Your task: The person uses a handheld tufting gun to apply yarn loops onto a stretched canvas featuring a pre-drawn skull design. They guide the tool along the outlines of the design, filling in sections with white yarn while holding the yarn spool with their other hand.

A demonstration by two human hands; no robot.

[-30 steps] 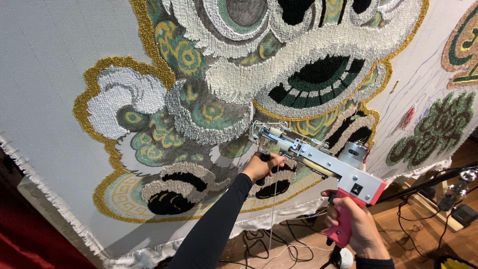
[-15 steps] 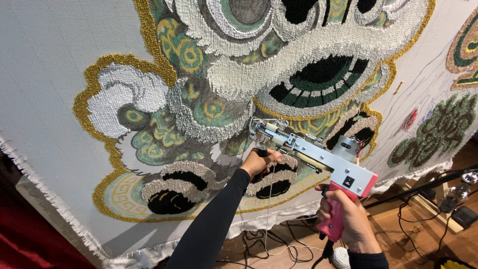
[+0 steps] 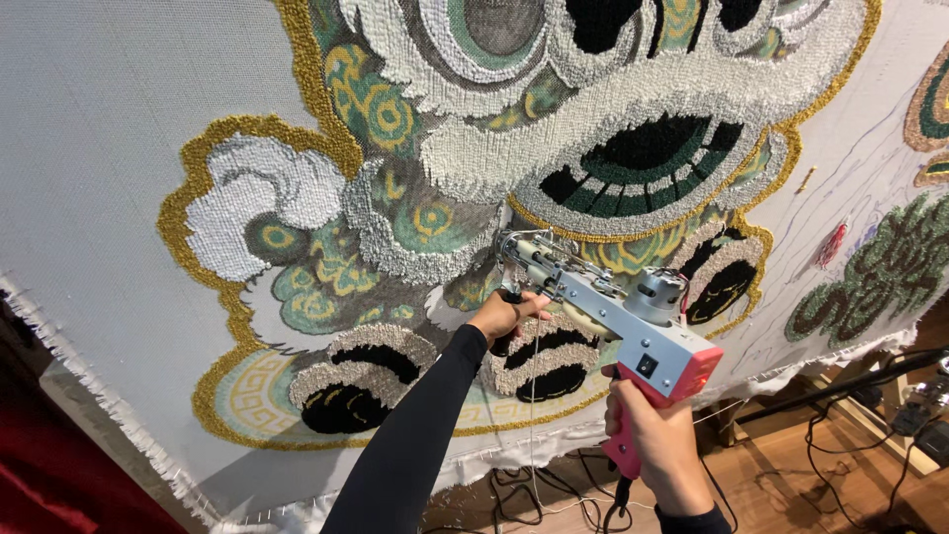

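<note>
A silver and pink tufting gun points its needle end at a large white cloth stretched upright. The cloth bears a tufted lion-like design in white, green, gold and black yarn. My left hand, in a black sleeve, grips the gun's front handle close to the cloth. My right hand is closed around the pink rear handle below the motor. A thin yarn strand hangs down from the gun's front.
Black cables lie on the wooden floor under the cloth's frayed lower edge. A second tufted patch in green sits at the right. Red fabric shows at the bottom left.
The gun and both hands have shifted slightly up and left along the cloth, toward the gold and green area under the lion's mouth.
</note>
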